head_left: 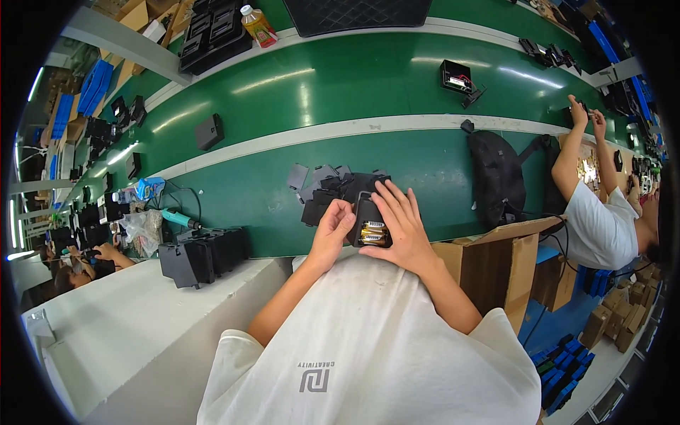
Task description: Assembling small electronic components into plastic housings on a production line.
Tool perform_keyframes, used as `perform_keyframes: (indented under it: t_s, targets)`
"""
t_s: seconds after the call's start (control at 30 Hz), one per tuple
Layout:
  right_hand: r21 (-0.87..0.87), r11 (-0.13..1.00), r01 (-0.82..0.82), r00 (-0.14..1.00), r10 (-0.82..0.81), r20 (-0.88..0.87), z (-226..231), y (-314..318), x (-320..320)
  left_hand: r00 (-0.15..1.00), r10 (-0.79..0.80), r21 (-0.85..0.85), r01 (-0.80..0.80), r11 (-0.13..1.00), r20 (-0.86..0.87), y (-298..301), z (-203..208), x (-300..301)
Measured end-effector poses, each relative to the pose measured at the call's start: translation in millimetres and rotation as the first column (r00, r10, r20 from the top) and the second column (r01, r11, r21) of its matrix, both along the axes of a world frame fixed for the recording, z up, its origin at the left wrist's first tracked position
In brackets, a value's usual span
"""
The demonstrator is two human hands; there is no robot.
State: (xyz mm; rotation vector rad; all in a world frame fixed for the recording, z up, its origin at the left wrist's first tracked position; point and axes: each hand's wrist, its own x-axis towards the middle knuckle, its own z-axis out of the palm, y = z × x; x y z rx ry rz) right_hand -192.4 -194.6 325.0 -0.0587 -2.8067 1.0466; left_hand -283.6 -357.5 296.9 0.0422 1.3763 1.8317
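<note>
In front of my chest is a black plastic battery case (363, 205), its compartment showing several gold-coloured batteries (373, 234). Curled fingers and the thumb of my left hand (330, 235) close on the case's left edge. My right hand (405, 232) grips it from the right, with long fingers laid along the upper side and the thumb across the lower edge. Just beyond the case lies a heap of flat black plastic covers (327, 181) on the green bench; my hands and the case hide part of it.
Black housings (202, 256) stand left on a white ledge, near a teal electric screwdriver (180, 218). A black bag (496, 173) lies right, above an open cardboard box (496, 273). Farther back runs a green belt (368, 85) carrying black units. A co-worker (591, 212) works at the right.
</note>
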Motion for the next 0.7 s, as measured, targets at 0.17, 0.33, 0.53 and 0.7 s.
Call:
perform_keyframes:
  t_s: [0.17,0.33,0.53,0.7]
  targets:
    - [-0.177,0.977,0.116,0.989,-0.131,-0.071,1,-2,-5,0.990,0.003,0.046,0.003,0.999,-0.142,1,-5,3]
    - [-0.549,0.753,0.363,0.932,-0.294,0.213,-18,-12,-10,0.987,-0.018,0.049,0.026,0.998,-0.162,-7,-11,0]
    - [-0.505,0.791,0.345,0.936,-0.329,0.123,-100,24,-52,0.972,0.159,-0.079,-0.175,0.981,-0.173,-38,-41,-29]
    - [0.260,0.961,0.090,0.991,-0.061,-0.115,-130,38,-77,0.963,0.247,0.031,-0.251,0.967,0.104,-28,-15,-39]
